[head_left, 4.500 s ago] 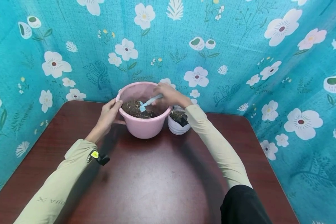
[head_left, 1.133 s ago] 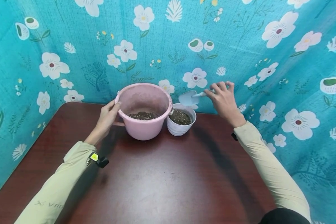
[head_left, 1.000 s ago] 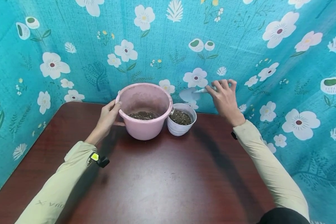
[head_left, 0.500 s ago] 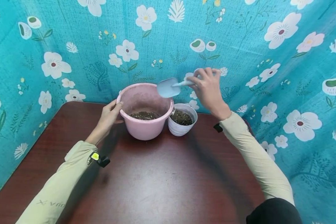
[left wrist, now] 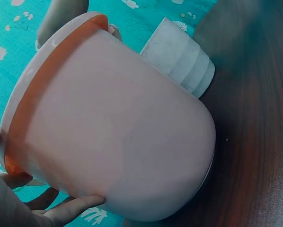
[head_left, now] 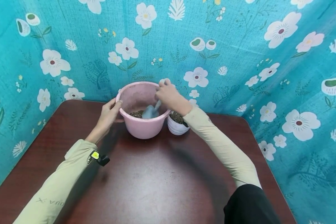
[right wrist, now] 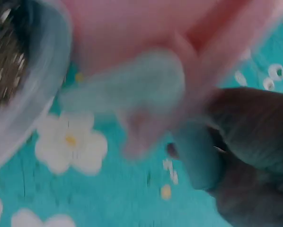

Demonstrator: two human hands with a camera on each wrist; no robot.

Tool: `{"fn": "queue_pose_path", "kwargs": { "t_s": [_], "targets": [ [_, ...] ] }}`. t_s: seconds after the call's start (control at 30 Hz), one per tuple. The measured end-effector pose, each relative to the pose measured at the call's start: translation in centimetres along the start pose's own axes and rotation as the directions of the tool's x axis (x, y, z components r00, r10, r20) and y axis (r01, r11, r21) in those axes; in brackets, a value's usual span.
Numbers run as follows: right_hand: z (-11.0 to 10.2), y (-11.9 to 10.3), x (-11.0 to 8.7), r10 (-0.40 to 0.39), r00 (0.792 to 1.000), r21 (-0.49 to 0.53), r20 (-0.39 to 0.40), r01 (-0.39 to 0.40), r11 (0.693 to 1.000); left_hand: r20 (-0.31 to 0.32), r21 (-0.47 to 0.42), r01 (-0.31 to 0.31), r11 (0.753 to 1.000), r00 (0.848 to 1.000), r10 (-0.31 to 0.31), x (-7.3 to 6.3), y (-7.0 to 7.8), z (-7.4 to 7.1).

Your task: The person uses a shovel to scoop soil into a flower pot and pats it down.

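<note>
- right hand [head_left: 170, 95] is lowering its gripped shovel [head_left: 149, 112] into the bucket [head_left: 142, 129]
- soil [head_left: 135, 114] is lying below those fingers, scooping likely starting
- left hand [head_left: 106, 116] is holding the rim [head_left: 141, 119]

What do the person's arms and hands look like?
The left hand and right hand are bare. A pale beige fabric sleeve with dark lettering covers the left forearm; a similar sleeve covers the right, meeting black fabric. By the left wrist sits a small black device with a yellow-green patch.

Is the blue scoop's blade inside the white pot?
No, the blue scoop has its blade inside the pink bucket.
</note>
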State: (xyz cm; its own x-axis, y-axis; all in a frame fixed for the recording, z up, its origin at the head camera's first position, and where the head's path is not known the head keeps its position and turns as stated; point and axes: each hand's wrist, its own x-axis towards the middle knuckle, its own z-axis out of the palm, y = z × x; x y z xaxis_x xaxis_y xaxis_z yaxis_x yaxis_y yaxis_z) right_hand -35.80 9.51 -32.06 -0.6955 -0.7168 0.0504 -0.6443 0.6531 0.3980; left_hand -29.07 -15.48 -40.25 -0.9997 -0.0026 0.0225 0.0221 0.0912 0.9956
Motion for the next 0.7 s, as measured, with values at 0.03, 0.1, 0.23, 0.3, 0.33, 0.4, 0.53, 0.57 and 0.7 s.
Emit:
{"fn": "queue_pose_path", "kwargs": {
  "t_s": [0.03, 0.1, 0.23, 0.3, 0.33, 0.4, 0.53, 0.57, 0.7],
  "targets": [
    [0.3, -0.4, 0.5, -0.014, 0.998, -0.009, 0.056, 0.015, 1.000, -0.001, -0.003, 0.000, 1.000, 1.000, 0.000, 0.0, 0.0, 0.0],
    [0.9, -1.1, 1.4, -0.023, 0.989, 0.006, 0.144, 0.022, 1.000, 0.003, 0.011, -0.004, 1.000, 1.000, 0.004, -0.1, 0.0, -0.1],
    [2.2, -0.9, 2.0, -0.016, 0.986, 0.067, 0.168, 0.004, 0.998, -0.002, 0.022, -0.011, 1.000, 1.000, 0.011, 0.0, -0.1, 0.0],
    [2.5, -0.6, 2.0, -0.019, 0.987, 0.125, 0.158, -0.001, 0.992, -0.015, 0.022, -0.018, 1.000, 1.000, 0.018, 0.0, -0.1, 0.1],
    [2.7, -0.4, 2.0, -0.026, 0.988, 0.146, 0.152, 0.004, 0.989, -0.022, 0.024, -0.023, 0.999, 0.999, 0.024, 0.0, -0.2, 0.2],
    [2.9, -0.1, 2.1, -0.053, 0.987, 0.203, 0.149, 0.022, 0.979, -0.032, 0.035, -0.036, 0.999, 0.999, 0.037, 0.0, -0.2, 0.2],
    [3.4, 0.5, 2.2, -0.102, 0.980, 0.348, 0.169, 0.038, 0.937, -0.027, 0.042, -0.041, 0.998, 0.999, 0.042, 0.1, -0.2, 0.3],
    [3.6, 0.6, 2.2, -0.117, 0.979, 0.379, 0.170, 0.044, 0.924, -0.026, 0.038, -0.039, 0.998, 0.999, 0.040, 0.1, -0.3, 0.3],
    [4.0, 1.0, 2.3, -0.155, 0.979, 0.446, 0.130, 0.082, 0.891, -0.037, 0.020, -0.042, 0.999, 0.998, 0.042, 0.0, -0.2, 0.4]
  ]
}}
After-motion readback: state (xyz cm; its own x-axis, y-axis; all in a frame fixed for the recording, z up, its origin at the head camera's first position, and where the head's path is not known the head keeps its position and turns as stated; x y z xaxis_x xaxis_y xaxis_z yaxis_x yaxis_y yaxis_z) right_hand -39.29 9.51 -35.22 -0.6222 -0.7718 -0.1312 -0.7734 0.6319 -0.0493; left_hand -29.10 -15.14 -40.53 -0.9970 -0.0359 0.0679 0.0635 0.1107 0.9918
